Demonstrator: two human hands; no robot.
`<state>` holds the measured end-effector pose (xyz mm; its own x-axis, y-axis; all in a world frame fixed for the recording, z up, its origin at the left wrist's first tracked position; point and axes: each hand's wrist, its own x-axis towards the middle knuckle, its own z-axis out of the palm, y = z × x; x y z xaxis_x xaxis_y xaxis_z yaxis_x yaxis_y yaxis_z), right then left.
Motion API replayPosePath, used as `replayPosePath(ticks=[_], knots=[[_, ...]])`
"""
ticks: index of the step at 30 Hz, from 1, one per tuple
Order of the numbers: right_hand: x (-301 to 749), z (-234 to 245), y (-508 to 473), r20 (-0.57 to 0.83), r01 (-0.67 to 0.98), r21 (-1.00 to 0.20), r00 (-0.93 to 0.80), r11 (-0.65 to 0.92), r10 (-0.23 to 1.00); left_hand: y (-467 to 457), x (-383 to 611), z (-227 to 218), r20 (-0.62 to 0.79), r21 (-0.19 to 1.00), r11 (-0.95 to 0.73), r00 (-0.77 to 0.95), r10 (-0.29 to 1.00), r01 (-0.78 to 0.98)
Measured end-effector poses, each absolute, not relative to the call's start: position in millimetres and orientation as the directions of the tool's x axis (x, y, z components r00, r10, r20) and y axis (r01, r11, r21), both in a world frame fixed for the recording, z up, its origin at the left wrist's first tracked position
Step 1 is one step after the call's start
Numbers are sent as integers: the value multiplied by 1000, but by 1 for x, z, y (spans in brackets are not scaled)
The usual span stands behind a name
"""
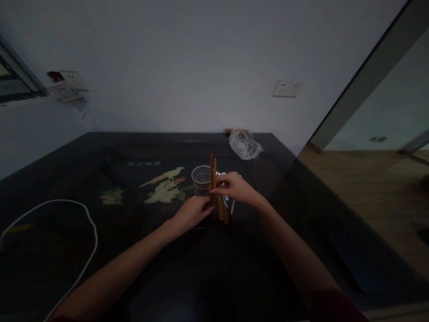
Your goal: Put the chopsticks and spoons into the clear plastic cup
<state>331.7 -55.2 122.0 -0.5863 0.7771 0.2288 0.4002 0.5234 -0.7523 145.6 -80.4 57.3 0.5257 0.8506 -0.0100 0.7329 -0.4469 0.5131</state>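
Two wooden chopsticks (215, 167) stand upright between my hands, just in front of a clear plastic cup (201, 175). My left hand (194, 209) is closed around their lower ends. Higher up, the fingers of my right hand (233, 185) pinch the same pair. More chopsticks (222, 210) lie in a bundle on the dark table beneath my right hand. Next to that bundle are some white and metal utensils (225, 200), partly covered by the right hand; their exact kind is unclear.
A crumpled clear plastic bag (244, 145) lies at the table's back right, by a brown roll-like object (231, 131). A white cable (95, 232) loops across the left side. Wall sockets (286, 88) sit above the table. A dark flat object (345, 255) lies at right.
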Motion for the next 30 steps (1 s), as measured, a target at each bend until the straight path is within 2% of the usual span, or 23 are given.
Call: replayPosePath(ticks=[5, 9, 13, 17, 20, 25, 30], knots=[[338, 124, -54, 217, 452, -726, -565, 519, 796, -72, 123, 68, -178, 434, -377, 488, 854, 818], [338, 126, -55, 184, 480, -707, -584, 519, 790, -50, 95, 67, -168, 373, -305, 387, 907, 876], [333, 128, -58, 180, 446, -721, -619, 530, 765, -26, 81, 54, -31, 547, -303, 381, 924, 781], [331, 128, -59, 178, 455, -712, -620, 535, 765, -18, 92, 37, 182, 760, -378, 385, 905, 529], [331, 127, -59, 186, 439, -728, -613, 527, 768, -20, 108, 21, 249, 865, -363, 333, 909, 346], [329, 128, -60, 199, 448, -718, -602, 533, 773, -26, 123, -4, 279, 923, -317, 188, 942, 219], [328, 126, -59, 218, 445, -726, -574, 524, 790, -28, 126, -11, 336, 910, -352, 107, 936, 217]])
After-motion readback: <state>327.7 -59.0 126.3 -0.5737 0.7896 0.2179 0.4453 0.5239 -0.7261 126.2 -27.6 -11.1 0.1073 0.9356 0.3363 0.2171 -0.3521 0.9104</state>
